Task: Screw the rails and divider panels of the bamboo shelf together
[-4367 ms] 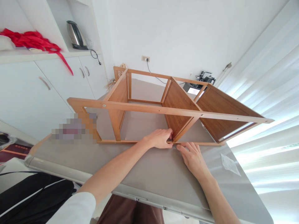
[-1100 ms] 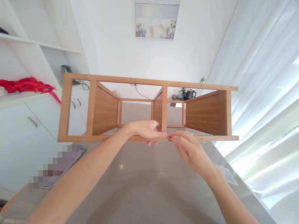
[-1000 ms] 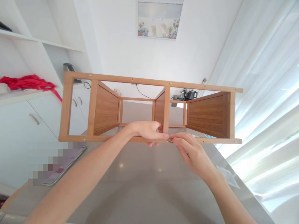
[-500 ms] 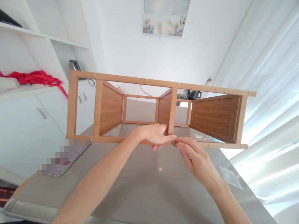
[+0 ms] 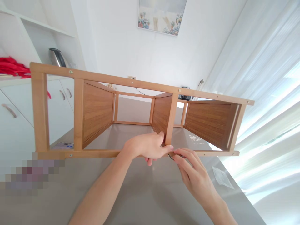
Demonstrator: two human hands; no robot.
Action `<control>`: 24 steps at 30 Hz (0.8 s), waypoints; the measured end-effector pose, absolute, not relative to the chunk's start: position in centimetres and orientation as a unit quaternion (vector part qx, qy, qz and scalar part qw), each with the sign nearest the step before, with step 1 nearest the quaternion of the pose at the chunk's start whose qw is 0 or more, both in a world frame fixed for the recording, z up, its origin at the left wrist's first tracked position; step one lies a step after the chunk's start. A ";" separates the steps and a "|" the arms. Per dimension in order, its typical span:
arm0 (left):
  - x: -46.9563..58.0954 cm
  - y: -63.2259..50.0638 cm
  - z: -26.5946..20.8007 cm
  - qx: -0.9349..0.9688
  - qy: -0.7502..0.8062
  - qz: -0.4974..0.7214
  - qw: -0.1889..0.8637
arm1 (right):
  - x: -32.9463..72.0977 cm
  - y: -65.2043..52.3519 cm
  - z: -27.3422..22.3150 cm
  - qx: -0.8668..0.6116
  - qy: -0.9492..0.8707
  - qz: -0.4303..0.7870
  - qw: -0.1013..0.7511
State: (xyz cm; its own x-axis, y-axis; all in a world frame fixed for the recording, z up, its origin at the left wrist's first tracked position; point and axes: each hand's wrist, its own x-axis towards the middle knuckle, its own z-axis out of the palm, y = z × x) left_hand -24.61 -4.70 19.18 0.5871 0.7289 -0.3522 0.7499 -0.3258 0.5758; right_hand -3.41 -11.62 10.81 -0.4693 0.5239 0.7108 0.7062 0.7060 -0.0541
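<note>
A wooden shelf unit (image 5: 172, 115) lies on its side on the grey table (image 5: 140, 193), its panels upright. My left hand (image 5: 147, 145) is closed around the near lower rail where the middle crosspiece meets it, some fingers under the rail. Just to the right, my right hand (image 5: 193, 170) pinches a thin bent metal hex key (image 5: 170, 157) whose end is at the rail's lower joint. The key's tip and the screw there are hard to make out. Screw heads show along the upper rail.
A small clear plastic bag (image 5: 222, 177) lies on the table to the right. A phone (image 5: 62, 146) shows through the frame at left, near a blurred patch. Behind stand a metal kettle (image 5: 57, 57) and white cabinets (image 5: 18, 90). Sheer curtains (image 5: 269, 125) hang at right.
The shelf unit's left end looks nearer and larger, as the view has shifted. The hex key's bent end shows at a different angle below the rail. Both hands keep their places at the joint.
</note>
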 end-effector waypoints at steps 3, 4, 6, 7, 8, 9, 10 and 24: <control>-24.5 -5.0 19.0 0.814 0.463 -0.031 0.349 | -3.4 -11.8 10.3 -0.364 -0.847 -0.130 0.363; -24.5 -5.1 19.0 0.817 0.463 -0.032 0.343 | -3.3 -11.9 10.1 -0.365 -0.847 -0.133 0.361; -24.4 -5.3 19.0 0.821 0.464 -0.031 0.332 | -3.3 -12.0 9.9 -0.368 -0.845 -0.139 0.362; -24.3 -5.3 19.1 0.821 0.465 -0.031 0.328 | -3.3 -12.1 9.8 -0.370 -0.843 -0.141 0.365; -24.3 -5.4 19.2 0.821 0.467 -0.032 0.326 | -3.3 -12.1 9.8 -0.371 -0.841 -0.141 0.369; -24.2 -5.4 19.2 0.821 0.469 -0.033 0.324 | -3.3 -12.2 9.7 -0.371 -0.839 -0.141 0.373; -24.2 -5.4 19.2 0.821 0.470 -0.033 0.324 | -3.3 -12.2 9.7 -0.370 -0.838 -0.141 0.375; -24.2 -5.3 19.1 0.827 0.454 -0.026 0.332 | -3.4 -12.8 8.8 -0.404 -0.816 -0.162 0.379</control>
